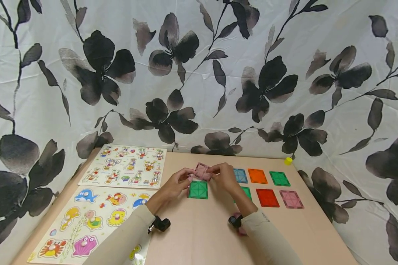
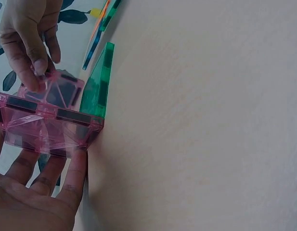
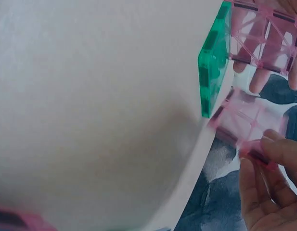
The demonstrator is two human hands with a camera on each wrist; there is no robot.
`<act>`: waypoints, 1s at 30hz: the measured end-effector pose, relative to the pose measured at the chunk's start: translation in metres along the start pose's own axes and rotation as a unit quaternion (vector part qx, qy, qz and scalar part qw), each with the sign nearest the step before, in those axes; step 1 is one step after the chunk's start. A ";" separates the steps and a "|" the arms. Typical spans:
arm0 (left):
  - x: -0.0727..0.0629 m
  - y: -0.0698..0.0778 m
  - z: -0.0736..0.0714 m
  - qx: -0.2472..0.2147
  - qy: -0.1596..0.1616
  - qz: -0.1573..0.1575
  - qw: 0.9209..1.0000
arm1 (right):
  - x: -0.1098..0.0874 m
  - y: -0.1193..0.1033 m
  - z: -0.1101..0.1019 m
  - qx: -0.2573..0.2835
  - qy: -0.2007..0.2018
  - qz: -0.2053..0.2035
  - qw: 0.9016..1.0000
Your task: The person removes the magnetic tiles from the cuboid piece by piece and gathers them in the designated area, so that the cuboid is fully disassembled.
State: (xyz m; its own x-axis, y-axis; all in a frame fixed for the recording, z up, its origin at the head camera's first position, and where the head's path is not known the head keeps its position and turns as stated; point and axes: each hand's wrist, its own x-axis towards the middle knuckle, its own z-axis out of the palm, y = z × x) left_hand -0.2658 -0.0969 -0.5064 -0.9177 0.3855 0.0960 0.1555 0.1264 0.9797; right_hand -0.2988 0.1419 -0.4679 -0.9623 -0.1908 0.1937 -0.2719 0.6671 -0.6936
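Two see-through pink square magnetic tiles are held up, upright or tilted, at the far edge of a green magnetic tile (image 1: 198, 190) lying flat on the table. My left hand (image 1: 174, 187) grips one pink tile (image 2: 47, 127), its fingers spread behind the tile. Facing it, my right hand (image 1: 223, 176) pinches the other pink tile (image 3: 249, 118) between thumb and fingers. From the head view both pink tiles overlap into one patch. Whether their edges touch each other or the green tile all along cannot be told.
Right of my hands lie flat tiles: blue (image 1: 240, 176), orange (image 1: 257, 176), green (image 1: 280, 178), red (image 1: 267, 198) and pink (image 1: 292, 199). My right arm partly covers more tiles. Two picture puzzle boards (image 1: 103, 200) cover the table's left. A small yellow piece (image 1: 288, 161) sits at the back right corner.
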 end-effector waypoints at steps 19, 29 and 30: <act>0.000 0.005 0.003 0.011 0.008 -0.009 1.000 | -0.056 0.008 -0.065 0.054 0.021 0.041 0.997; 0.001 0.000 0.001 0.023 0.006 0.008 1.000 | -0.104 0.028 -0.099 0.041 0.027 0.100 0.994; 0.001 0.000 0.001 0.023 0.006 0.011 1.000 | -0.108 0.030 -0.102 0.044 0.027 0.107 0.993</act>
State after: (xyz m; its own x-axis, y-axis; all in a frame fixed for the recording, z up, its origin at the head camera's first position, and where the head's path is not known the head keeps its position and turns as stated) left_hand -0.2662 -0.0957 -0.5069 -0.9185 0.3770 0.1195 0.1918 0.1604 0.9682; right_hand -0.2031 0.2564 -0.4392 -0.9974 -0.0103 0.0713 -0.0623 0.6221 -0.7805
